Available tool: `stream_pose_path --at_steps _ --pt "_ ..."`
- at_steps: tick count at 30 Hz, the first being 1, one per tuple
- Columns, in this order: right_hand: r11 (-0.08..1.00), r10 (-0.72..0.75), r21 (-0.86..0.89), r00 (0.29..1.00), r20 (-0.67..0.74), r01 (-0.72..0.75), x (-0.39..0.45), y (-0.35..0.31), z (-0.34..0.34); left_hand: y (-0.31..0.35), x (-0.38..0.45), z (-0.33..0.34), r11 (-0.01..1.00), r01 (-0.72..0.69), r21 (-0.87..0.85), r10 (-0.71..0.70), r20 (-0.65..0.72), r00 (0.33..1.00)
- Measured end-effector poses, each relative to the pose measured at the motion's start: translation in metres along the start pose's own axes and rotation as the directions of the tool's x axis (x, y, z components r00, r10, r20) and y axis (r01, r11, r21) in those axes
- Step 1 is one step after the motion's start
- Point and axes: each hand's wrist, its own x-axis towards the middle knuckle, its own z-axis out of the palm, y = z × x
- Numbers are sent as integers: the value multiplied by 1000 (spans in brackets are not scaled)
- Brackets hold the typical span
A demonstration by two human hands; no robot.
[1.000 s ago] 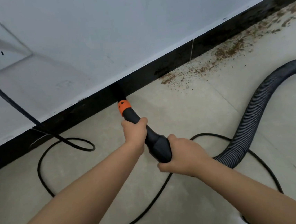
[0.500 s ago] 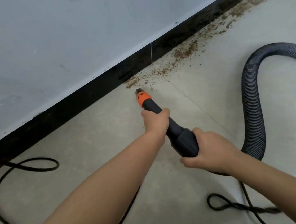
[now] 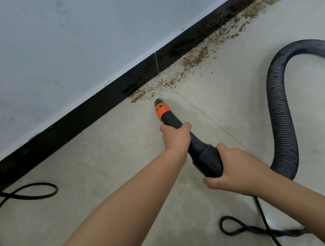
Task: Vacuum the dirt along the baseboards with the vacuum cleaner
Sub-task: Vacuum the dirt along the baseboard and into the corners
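You have one vacuum nozzle (image 3: 187, 138) in play, and both hands are on it: your left hand (image 3: 177, 137) wraps its fingers around the narrow black neck just behind the orange collar (image 3: 162, 110), and your right hand (image 3: 235, 169) grasps the thick rear end where the hose (image 3: 279, 111) joins. The tip sits on the floor (image 3: 102, 168) just short of the near end of the dirt (image 3: 191, 60), close to the baseboard (image 3: 78, 119) but not touching it. The nozzle looks like rigid plastic and probably light, so the forward hand can steer while the rear hand takes the drag; the single ribbed hose is flexible and loops off toward the right edge of the floor, so expect it to tug sideways as you advance. The dirt is one loose, granular band running along the baseboard's foot toward the far right corner, and it should lift easily. One black power cord (image 3: 35, 192) lies in loops at left and near your right arm.
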Motion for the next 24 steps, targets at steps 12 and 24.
stream_pose_path --at_steps 12,24 --pt "990 -106 94 994 29 103 36 -47 23 6 30 -60 1000 -2 15 4 -141 990" --pt "988 -52 146 998 -31 56 64 -74 20 33 68 -72 997 -13 70 18 -65 998"
